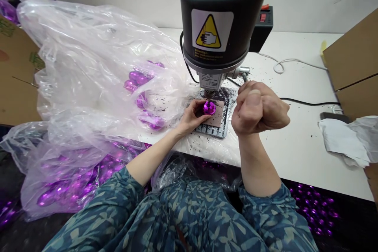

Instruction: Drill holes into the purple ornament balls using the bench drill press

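A small black bench drill press (pixel 221 15) with a yellow warning label stands in front of me. My left hand (pixel 193 116) pinches a shiny purple faceted piece (pixel 209 107) between thumb and fingers, right below the drill chuck (pixel 209 94). The piece rests on a tan board (pixel 217 120) over the grey metal base plate (pixel 211 130). To the right of the drill head, my right hand (pixel 255 108) is closed in a fist around the drill press lever (pixel 245 75), most of which the fingers hide. Whether the bit touches the piece is too small to tell.
A large clear plastic bag (pixel 88 47) with purple shiny pieces (pixel 137 78) spreads over the left of the white table (pixel 295 134). Dark shavings lie around the base. Cardboard boxes (pixel 351 47) flank both sides. A white cable (pixel 295 61) and crumpled white paper (pixel 344 139) are at right.
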